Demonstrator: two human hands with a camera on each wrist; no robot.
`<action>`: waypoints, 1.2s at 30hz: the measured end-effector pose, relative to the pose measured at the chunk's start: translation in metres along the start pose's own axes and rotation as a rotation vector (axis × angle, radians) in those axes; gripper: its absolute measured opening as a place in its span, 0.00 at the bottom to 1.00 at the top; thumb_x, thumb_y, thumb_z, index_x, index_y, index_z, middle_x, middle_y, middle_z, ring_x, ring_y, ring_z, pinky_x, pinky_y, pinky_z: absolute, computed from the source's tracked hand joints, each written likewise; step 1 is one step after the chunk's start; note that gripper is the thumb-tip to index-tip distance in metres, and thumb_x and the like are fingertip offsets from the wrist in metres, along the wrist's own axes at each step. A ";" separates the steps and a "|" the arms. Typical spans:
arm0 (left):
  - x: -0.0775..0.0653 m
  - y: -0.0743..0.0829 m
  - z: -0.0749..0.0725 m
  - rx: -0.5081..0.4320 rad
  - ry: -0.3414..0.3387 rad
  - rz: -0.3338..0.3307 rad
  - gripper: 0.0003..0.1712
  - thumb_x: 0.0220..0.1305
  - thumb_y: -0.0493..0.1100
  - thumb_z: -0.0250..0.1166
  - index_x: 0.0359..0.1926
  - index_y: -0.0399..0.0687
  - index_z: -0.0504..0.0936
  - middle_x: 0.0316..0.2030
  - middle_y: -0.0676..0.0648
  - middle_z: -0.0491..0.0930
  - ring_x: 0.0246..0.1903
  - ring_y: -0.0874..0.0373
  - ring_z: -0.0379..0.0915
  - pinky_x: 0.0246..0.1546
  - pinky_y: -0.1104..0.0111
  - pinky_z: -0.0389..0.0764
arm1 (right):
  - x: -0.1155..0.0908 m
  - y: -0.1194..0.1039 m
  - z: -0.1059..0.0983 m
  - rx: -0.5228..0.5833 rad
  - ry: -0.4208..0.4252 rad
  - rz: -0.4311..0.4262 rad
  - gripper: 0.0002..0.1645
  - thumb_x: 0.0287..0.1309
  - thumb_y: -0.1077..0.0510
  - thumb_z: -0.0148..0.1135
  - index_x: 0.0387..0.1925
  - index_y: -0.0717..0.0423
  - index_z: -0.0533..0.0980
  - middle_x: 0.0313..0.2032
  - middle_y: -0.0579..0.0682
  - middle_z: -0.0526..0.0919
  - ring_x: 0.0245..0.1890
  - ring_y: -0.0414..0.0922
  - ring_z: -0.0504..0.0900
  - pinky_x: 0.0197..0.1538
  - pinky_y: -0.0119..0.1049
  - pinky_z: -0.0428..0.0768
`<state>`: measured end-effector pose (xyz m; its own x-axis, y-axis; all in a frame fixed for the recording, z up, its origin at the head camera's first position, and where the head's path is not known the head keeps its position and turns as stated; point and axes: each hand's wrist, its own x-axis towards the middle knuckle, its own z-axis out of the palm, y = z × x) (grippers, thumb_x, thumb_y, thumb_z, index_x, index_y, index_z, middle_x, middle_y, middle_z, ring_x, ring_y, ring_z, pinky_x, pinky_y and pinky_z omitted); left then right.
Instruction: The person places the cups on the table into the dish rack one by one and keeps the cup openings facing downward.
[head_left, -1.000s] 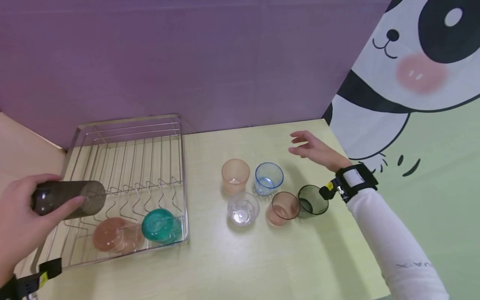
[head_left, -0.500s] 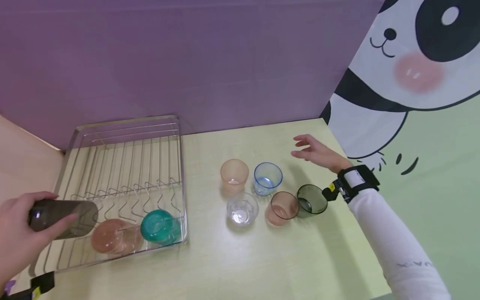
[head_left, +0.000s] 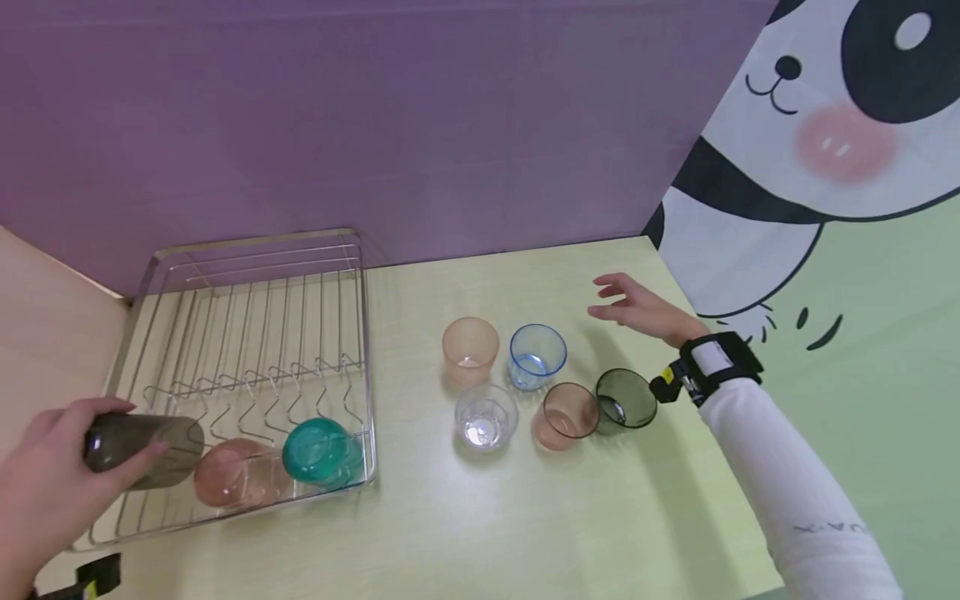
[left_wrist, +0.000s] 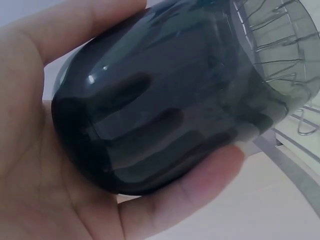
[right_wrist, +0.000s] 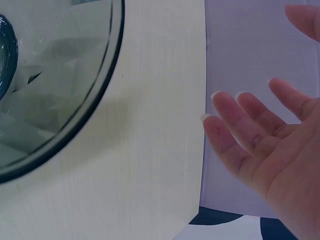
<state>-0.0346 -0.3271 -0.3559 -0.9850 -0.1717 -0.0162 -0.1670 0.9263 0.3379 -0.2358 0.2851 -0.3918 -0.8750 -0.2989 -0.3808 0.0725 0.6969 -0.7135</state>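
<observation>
My left hand (head_left: 67, 479) grips a dark grey glass (head_left: 146, 450) lying on its side, thumb along one flank and fingers over the other, its mouth pointing right over the wire rack (head_left: 365, 333). In the left wrist view the dark glass (left_wrist: 165, 100) fills the palm, and rack wires show through its clear mouth. Just right of it a pink glass (head_left: 232, 475) lies tilted in the rack, beside a teal glass (head_left: 321, 452). My right hand (head_left: 637, 307) hovers over the table's far right with loosely bent fingers, holding nothing; the right wrist view shows its bare palm (right_wrist: 295, 155).
Upright on the table (head_left: 450, 533) stand an orange glass (head_left: 470, 346), a blue-rimmed glass (head_left: 537, 358), a clear glass (head_left: 486, 417), a brownish-pink glass (head_left: 567, 414) and a dark green-grey glass (head_left: 626, 400). A purple wall panel (head_left: 375, 125) rises behind; a panda-print wall (head_left: 847, 275) borders the right.
My left hand has lowered the dark glass toward the front of the rack, closer to the pink glass. My right hand has drifted slightly right and down.
</observation>
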 end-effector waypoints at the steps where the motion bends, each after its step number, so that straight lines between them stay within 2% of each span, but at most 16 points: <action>1: 0.000 -0.001 0.001 0.008 -0.011 -0.007 0.41 0.61 0.54 0.67 0.61 0.27 0.64 0.55 0.14 0.56 0.46 0.21 0.60 0.31 0.33 0.72 | 0.000 0.000 0.000 -0.002 -0.001 0.001 0.45 0.67 0.42 0.57 0.74 0.56 0.49 0.72 0.65 0.56 0.70 0.62 0.62 0.68 0.59 0.68; 6: 0.003 -0.009 0.009 0.039 -0.059 -0.026 0.43 0.63 0.59 0.66 0.62 0.29 0.63 0.56 0.14 0.56 0.48 0.20 0.60 0.35 0.33 0.71 | 0.002 0.001 0.001 -0.001 -0.003 0.002 0.46 0.67 0.41 0.57 0.74 0.56 0.49 0.72 0.65 0.55 0.70 0.62 0.61 0.69 0.60 0.68; 11: 0.006 -0.013 0.016 0.015 -0.088 0.005 0.41 0.63 0.59 0.65 0.62 0.32 0.65 0.55 0.15 0.58 0.50 0.21 0.59 0.40 0.32 0.69 | 0.001 0.002 0.002 0.001 -0.006 0.006 0.46 0.67 0.42 0.57 0.75 0.56 0.49 0.72 0.66 0.55 0.70 0.62 0.62 0.68 0.60 0.68; 18: 0.006 -0.012 0.016 -0.012 -0.109 -0.005 0.41 0.63 0.61 0.65 0.63 0.34 0.65 0.57 0.16 0.58 0.49 0.21 0.61 0.39 0.32 0.68 | 0.000 0.003 0.003 -0.005 -0.008 0.019 0.47 0.67 0.40 0.57 0.75 0.55 0.48 0.72 0.65 0.55 0.70 0.62 0.61 0.69 0.60 0.67; 23: 0.006 -0.017 0.017 0.013 -0.089 0.003 0.39 0.62 0.59 0.66 0.59 0.32 0.67 0.54 0.16 0.60 0.51 0.23 0.59 0.38 0.34 0.68 | 0.001 0.003 0.003 -0.004 -0.011 0.013 0.47 0.67 0.40 0.57 0.75 0.55 0.48 0.72 0.65 0.55 0.70 0.62 0.61 0.69 0.61 0.67; 26: 0.006 -0.021 0.018 0.033 -0.102 0.004 0.39 0.61 0.58 0.68 0.58 0.32 0.68 0.52 0.17 0.61 0.50 0.24 0.59 0.36 0.34 0.69 | 0.001 0.004 0.003 -0.004 -0.011 0.017 0.47 0.67 0.40 0.58 0.75 0.55 0.48 0.72 0.65 0.55 0.70 0.62 0.61 0.69 0.61 0.67; 36: 0.003 -0.025 0.021 0.015 -0.221 -0.011 0.43 0.63 0.59 0.66 0.63 0.29 0.63 0.55 0.12 0.56 0.45 0.16 0.61 0.34 0.31 0.72 | 0.002 0.005 0.005 -0.019 -0.019 0.027 0.47 0.67 0.40 0.57 0.75 0.55 0.48 0.72 0.65 0.55 0.71 0.63 0.60 0.69 0.62 0.66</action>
<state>-0.0342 -0.3436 -0.3837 -0.9684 -0.1056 -0.2258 -0.1766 0.9300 0.3224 -0.2348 0.2846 -0.3988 -0.8638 -0.2921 -0.4106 0.0866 0.7168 -0.6919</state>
